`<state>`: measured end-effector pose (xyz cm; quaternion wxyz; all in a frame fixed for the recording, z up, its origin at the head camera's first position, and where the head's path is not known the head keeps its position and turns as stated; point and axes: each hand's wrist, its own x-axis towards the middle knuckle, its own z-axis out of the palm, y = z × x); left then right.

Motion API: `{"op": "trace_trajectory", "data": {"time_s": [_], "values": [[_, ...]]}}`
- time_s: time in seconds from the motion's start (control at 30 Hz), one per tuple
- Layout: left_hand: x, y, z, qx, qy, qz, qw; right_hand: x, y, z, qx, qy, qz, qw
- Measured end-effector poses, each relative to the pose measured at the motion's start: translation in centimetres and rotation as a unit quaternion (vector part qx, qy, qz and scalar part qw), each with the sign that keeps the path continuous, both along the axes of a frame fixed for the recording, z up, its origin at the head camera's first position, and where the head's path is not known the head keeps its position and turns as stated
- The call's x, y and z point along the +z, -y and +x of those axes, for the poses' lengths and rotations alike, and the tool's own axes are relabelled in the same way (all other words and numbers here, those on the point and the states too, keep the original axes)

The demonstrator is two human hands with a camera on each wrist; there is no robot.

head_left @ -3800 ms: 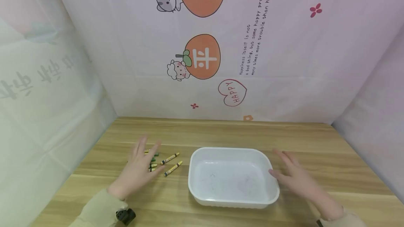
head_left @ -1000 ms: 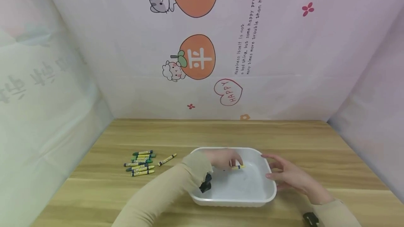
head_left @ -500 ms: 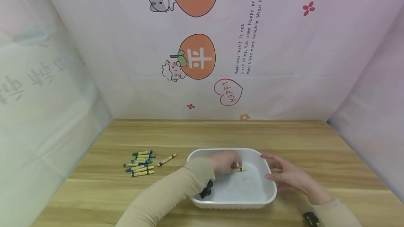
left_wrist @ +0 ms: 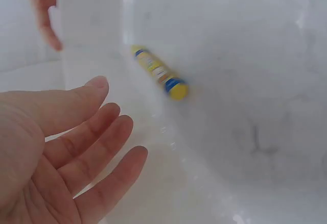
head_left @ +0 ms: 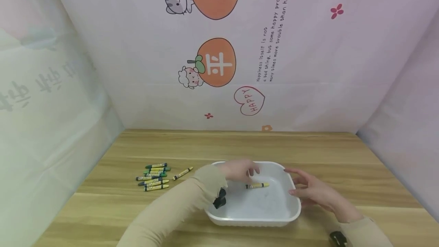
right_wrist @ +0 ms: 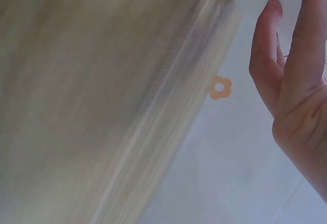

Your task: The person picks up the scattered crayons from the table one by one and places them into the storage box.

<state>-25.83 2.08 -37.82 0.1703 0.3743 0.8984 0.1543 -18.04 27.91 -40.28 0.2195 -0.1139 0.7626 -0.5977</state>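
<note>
A yellow crayon (head_left: 257, 185) with dark bands lies on the floor of a white plastic tray (head_left: 253, 222). Just behind it in the head view, my left hand (head_left: 238, 170) hovers inside the tray with loosely bent fingers, holding nothing. The left wrist view shows the same crayon (left_wrist: 156, 71) apart from the fingertips of the left hand (left_wrist: 76, 142). At the tray's right side, my right hand (head_left: 317, 191) touches the rim and wall with spread fingers. In the right wrist view, the fingers of the right hand (right_wrist: 291, 66) reach up against the white tray.
Several green and yellow crayons (head_left: 154, 176) lie in a loose group on the wooden table (head_left: 103, 209), left of the tray. One yellow crayon (head_left: 183, 173) lies alone between group and tray. A printed white cloth (head_left: 302, 98) hangs behind the table, with more cloth at both sides.
My left hand has gone from the crayons on the table into the tray and let a crayon go there. The right hand has come to the tray's right side and stayed.
</note>
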Motion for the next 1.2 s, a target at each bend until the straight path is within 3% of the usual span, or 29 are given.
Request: {"op": "trace_trajectory", "data": {"time_s": [0.23,0.47,0.7,0.83,1.2], "values": [[2.7,3.1,-0.1,-0.005,0.002,0.056,0.9984,0.1,0.1,0.0,-0.007,0.003,0.007,1.000],[3.8,7.1,-0.2,0.013,-0.006,0.102,0.9947,0.2,0.0,0.0,-0.007,-0.003,0.015,1.000],[3.4,11.3,0.9,0.045,-0.023,0.153,0.9869,0.2,0.2,0.1,-0.005,-0.002,0.012,1.000],[2.9,13.4,1.6,0.085,-0.013,0.173,0.9811,0.2,0.1,-0.1,-0.005,-0.004,0.013,1.000],[-0.3,17.2,1.7,0.144,-0.055,0.154,0.9760,-0.1,-0.1,-0.2,-0.001,-0.003,0.007,1.000]]}}
